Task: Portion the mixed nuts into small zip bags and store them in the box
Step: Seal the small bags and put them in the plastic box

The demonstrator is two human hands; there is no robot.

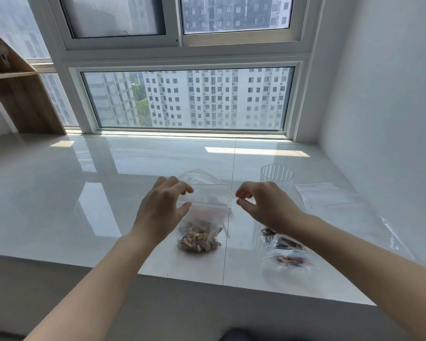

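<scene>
My left hand (161, 207) hovers curled, fingers apart; my right hand (263, 205) pinches one crinkly zip bag (202, 232) of nuts at centre frame. One ribbed clear cup (277, 175) stands behind.

Right arm (342, 244) hides second bag (288, 257)

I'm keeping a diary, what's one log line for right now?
left hand: open | right hand: pinching zip bag of nuts | counter
</scene>
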